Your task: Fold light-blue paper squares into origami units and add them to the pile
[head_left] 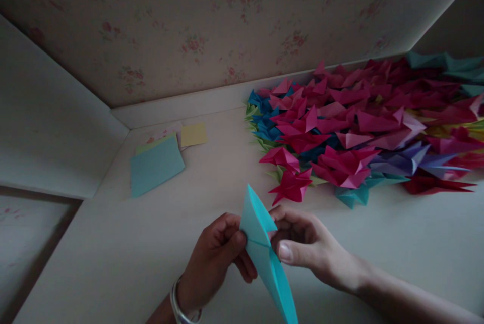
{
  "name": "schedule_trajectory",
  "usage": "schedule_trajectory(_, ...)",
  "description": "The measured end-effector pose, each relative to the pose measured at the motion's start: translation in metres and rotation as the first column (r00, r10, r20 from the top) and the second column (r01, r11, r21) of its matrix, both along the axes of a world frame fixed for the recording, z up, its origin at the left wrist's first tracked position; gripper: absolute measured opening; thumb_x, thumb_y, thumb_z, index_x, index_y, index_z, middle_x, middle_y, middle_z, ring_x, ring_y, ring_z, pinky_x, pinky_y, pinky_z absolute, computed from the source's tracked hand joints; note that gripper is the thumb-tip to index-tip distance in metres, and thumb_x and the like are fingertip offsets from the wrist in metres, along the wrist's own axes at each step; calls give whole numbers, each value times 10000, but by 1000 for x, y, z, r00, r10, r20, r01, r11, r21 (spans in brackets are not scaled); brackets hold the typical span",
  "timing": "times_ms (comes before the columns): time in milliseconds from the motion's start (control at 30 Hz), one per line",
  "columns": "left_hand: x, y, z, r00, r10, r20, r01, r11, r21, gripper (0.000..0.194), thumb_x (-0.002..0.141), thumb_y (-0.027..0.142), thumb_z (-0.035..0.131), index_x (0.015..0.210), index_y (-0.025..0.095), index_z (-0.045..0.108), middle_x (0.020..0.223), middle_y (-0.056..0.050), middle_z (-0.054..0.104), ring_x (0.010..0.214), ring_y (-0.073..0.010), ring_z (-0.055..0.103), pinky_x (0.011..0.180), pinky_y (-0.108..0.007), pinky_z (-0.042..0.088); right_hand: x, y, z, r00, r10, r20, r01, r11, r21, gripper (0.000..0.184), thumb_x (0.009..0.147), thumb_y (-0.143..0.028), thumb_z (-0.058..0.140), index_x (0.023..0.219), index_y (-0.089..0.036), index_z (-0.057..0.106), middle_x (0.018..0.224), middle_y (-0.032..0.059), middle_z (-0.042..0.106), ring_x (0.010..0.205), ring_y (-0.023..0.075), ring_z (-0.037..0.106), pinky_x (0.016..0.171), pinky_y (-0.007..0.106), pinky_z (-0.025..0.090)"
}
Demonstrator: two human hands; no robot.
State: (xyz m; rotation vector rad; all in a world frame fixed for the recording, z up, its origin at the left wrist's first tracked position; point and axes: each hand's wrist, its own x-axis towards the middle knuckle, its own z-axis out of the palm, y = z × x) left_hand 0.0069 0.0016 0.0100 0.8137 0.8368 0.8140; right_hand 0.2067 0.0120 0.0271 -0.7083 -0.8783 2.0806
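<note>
Above the near part of the white surface [124, 263], the hands are close together with one turquoise paper [259, 258] between them. The left hand [214, 248], a silver bangle [176, 304] at its wrist, pinches the paper between thumb and fingers. At the opposite edge is the right hand [312, 243], its fingers curled; whether it grips, I cannot tell. The paper is folded and tilted, its tip pointing up.

Beyond the right hand, a dense pile [359, 122] of folded pieces spreads toward the back, mostly pink and red, with blue, green and lilac among them. Farther left lie a pale blue sheet [157, 166] and a yellow note [194, 135]. A white ledge [181, 104] runs behind, below a flowered wall [162, 26]; a white panel [45, 112] stands at the left.
</note>
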Motion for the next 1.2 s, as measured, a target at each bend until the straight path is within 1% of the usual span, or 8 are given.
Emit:
schedule_trajectory(133,0,0,2,1000,8,-13,-8,1000,-20,330,861,478,699,900,151,678,584,-13,720,458,-104,660,428,-144,484,0,-1,1,1000,8,10,-8,1000,-20,318,762,-373,840,907,-145,671,797,21,690,701,116,620,645,232,498)
schedule_trajectory(333,-2,-3,-3,996,56,75,-51,997,-63,310,848,460,724,865,158,655,585,-11,732,417,-99,647,398,-141,484,-1,0,-2,1000,-14,16,14,1000,-10,304,794,-392,810,901,-151,658,744,8,671,652,119,632,614,239,513)
schedule_trajectory(500,-2,-5,-6,992,89,93,-82,994,-71,298,855,441,724,825,156,642,566,-9,735,417,-96,652,400,-130,484,-1,0,-4,1000,-12,8,12,1000,-18,323,789,-410,811,905,-152,656,726,1,668,629,116,633,597,233,514)
schedule_trajectory(667,-1,-3,-5,993,83,80,-77,994,-76,303,849,447,728,830,156,647,569,-9,729,421,-99,650,403,-137,488,-1,-1,-5,1000,-2,-17,2,1000,-14,294,815,-395,792,917,-153,660,744,6,680,642,116,644,604,229,517)
schedule_trajectory(833,-1,-1,-1,995,60,78,-55,997,-61,304,839,452,734,844,153,681,621,-9,724,443,-100,656,413,-152,508,0,-2,-2,1000,-1,26,1,1000,4,320,826,-430,771,929,-143,675,770,29,693,668,132,657,628,252,528)
schedule_trajectory(1067,0,-2,1,1000,20,9,-19,999,-48,329,833,488,726,852,164,669,610,-25,738,436,-114,654,414,-165,498,1,1,3,996,-6,88,7,1000,-13,353,765,-442,819,893,-150,666,783,23,676,694,129,623,658,258,516)
schedule_trajectory(1200,0,-3,0,1000,13,-3,-13,999,-53,329,832,486,728,850,163,668,593,-19,732,433,-109,650,413,-155,482,1,1,4,997,-3,72,5,1000,-21,376,728,-428,849,900,-151,662,810,27,679,725,136,623,655,252,506)
